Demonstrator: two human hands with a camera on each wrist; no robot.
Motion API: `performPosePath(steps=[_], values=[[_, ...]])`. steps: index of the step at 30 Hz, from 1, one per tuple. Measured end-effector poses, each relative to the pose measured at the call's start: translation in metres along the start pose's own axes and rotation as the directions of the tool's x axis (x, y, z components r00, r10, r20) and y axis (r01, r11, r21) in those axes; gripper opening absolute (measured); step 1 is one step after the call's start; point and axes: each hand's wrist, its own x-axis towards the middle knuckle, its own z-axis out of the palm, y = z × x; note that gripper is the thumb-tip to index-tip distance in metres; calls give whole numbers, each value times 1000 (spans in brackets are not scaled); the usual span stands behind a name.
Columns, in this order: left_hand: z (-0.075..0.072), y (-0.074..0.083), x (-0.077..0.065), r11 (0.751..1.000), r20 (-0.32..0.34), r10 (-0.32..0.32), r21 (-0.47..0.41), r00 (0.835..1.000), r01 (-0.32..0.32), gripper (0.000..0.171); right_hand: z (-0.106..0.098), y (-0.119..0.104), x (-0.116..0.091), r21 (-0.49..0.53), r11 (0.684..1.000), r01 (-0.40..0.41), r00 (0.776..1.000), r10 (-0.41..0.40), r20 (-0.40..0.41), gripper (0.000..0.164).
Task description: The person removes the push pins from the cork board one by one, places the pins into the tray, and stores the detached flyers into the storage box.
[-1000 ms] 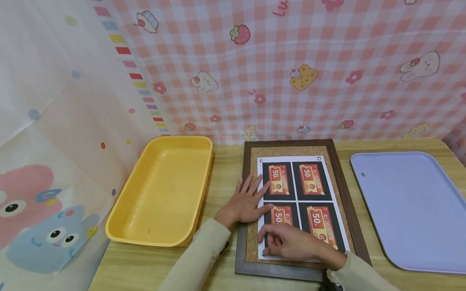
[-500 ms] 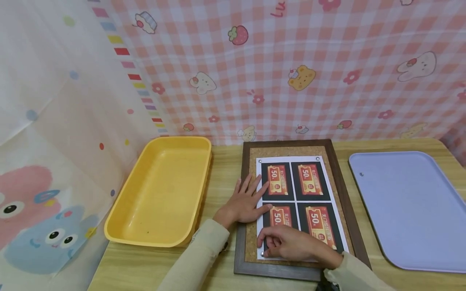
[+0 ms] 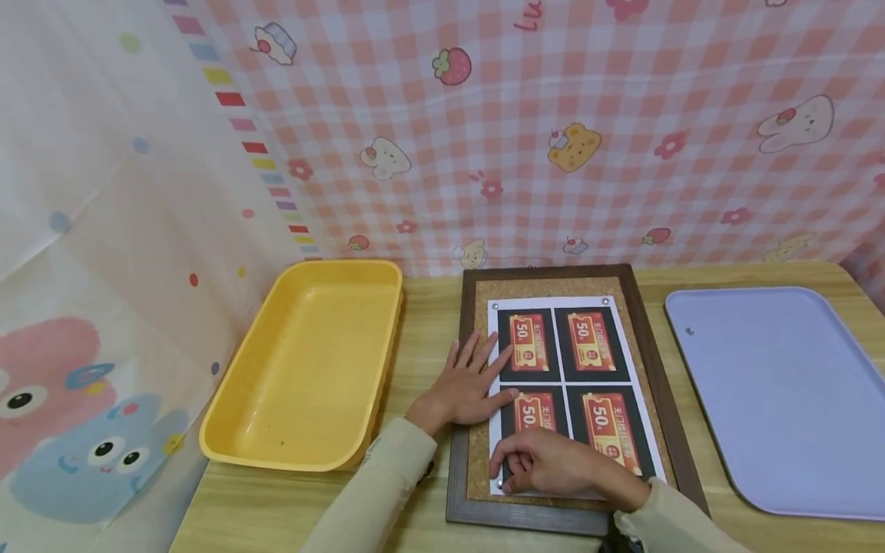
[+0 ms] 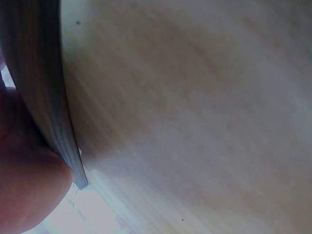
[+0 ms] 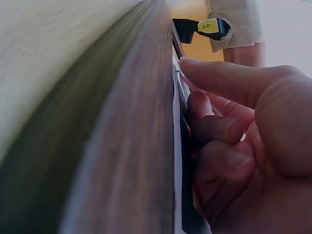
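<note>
A white sheet printed with several red "50" coupons lies on a cork board with a dark wooden frame. Silver thumbtacks stand in its two upper corners. My left hand rests flat on the sheet's left edge, fingers spread. My right hand is at the lower left corner, its thumb and index fingertips around a silver thumbtack there. Its other fingers are curled over the sheet. In the right wrist view the thumb reaches to the sheet's corner. The left wrist view shows mostly tabletop.
A yellow tray stands left of the board. On the right lies a lilac tray with one loose thumbtack near its left edge. A pink checked cloth hangs behind the wooden table.
Both hands stay in place, with only a very slight shift of the right thumb at the thumbtack. The camera view drifts a little.
</note>
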Motion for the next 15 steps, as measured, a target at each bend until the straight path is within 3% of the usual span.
performPosePath(steps=[15], values=[[-4,2,-2,1000,6,-2,30,1000,2,70,2,-1,6,-90,995,-32,999,29,-39,7]])
